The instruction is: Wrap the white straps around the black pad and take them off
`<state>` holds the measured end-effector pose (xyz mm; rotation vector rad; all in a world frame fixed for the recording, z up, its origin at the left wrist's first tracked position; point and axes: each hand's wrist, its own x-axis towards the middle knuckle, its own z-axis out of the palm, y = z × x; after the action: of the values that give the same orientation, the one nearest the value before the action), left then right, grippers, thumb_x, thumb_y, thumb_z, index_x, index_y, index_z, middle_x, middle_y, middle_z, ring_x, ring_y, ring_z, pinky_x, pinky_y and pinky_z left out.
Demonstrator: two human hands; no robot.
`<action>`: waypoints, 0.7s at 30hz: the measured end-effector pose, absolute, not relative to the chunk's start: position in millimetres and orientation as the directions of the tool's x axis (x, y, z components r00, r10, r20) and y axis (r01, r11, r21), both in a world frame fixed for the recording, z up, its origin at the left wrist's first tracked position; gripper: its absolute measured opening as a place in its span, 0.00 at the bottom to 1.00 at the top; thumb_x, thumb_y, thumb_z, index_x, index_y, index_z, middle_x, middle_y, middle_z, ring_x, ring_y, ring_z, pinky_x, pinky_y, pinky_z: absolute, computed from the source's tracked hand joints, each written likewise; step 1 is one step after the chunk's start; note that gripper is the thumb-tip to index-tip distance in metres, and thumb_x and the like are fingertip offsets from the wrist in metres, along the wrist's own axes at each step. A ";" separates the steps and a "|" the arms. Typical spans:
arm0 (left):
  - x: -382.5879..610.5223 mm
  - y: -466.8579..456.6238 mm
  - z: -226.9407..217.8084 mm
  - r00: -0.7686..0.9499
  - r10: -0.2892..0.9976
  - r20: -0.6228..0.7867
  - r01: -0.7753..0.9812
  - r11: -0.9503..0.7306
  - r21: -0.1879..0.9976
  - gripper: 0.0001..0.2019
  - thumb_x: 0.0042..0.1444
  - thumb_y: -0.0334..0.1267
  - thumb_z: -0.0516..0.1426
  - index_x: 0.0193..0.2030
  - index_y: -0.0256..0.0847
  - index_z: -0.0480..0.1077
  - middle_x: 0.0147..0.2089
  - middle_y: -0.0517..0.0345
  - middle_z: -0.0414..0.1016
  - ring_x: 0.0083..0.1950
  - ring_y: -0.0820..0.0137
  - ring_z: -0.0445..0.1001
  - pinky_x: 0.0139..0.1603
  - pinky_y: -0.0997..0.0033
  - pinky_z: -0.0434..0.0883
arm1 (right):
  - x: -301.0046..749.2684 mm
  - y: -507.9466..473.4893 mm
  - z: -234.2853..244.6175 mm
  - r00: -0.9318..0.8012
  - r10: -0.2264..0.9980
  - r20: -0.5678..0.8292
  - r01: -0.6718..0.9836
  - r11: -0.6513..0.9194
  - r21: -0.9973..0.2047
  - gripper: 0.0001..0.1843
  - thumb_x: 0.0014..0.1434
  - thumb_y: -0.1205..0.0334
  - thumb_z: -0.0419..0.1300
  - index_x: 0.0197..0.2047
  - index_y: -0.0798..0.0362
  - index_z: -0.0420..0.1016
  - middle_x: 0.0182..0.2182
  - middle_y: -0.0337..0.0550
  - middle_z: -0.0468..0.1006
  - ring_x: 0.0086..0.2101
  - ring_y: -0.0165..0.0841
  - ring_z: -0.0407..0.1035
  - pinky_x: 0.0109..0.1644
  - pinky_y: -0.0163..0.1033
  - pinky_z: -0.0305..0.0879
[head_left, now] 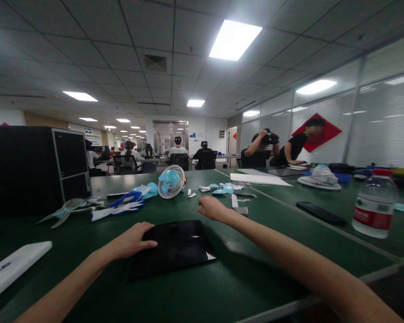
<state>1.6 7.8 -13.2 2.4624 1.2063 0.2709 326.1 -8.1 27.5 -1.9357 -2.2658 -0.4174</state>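
Observation:
My left hand [131, 241] rests on the left edge of a flat black tablet-like slab [175, 246] lying on the green table [222, 287]; its fingers lie flat on the slab. My right hand [212, 207] reaches forward past the slab's far right corner, fingers loosely curled, and holds nothing that I can see. Just beyond it lie small grey and white strips [239, 204] and light blue plastic parts [222, 188]. A small fan with blue blades [171, 181] stands further back.
A black cabinet [37, 166] stands at the left, with blue and white gloves [121, 204] beside it. A white pad [20, 262] lies near left. A water bottle [373, 204] and a black phone [319, 212] are at the right. Other people sit at far tables.

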 end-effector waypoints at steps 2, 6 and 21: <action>1.6 8.7 -14.2 0.620 0.784 0.029 0.703 -0.571 0.423 0.39 0.48 0.62 0.53 0.62 0.38 0.59 0.64 0.47 0.60 0.62 0.57 0.59 0.62 0.62 0.56 | 363.0 -12.4 28.6 -0.053 0.954 0.296 0.989 0.009 0.147 0.17 0.57 0.57 0.57 0.45 0.60 0.72 0.45 0.57 0.74 0.45 0.41 0.69 0.46 0.39 0.62; 0.6 12.4 -17.6 0.626 0.779 0.044 0.689 -0.578 0.438 0.40 0.47 0.62 0.54 0.62 0.38 0.59 0.64 0.46 0.60 0.63 0.56 0.59 0.62 0.61 0.57 | 425.3 -24.6 23.2 0.117 0.947 0.299 0.971 -0.171 0.164 0.20 0.55 0.58 0.58 0.48 0.63 0.70 0.46 0.62 0.72 0.46 0.45 0.69 0.46 0.42 0.64; -1.0 10.9 -13.7 0.621 0.783 0.003 0.691 -0.550 0.469 0.37 0.49 0.60 0.54 0.62 0.41 0.59 0.65 0.48 0.59 0.63 0.57 0.59 0.62 0.60 0.57 | 447.6 -17.3 4.1 0.243 0.944 0.223 0.946 -0.282 0.163 0.16 0.58 0.65 0.51 0.43 0.64 0.76 0.43 0.65 0.75 0.44 0.46 0.71 0.46 0.44 0.66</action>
<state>-1.0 10.9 -13.7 2.4212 1.1687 0.2953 447.6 -17.3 4.1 -2.4727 -1.8797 -0.4372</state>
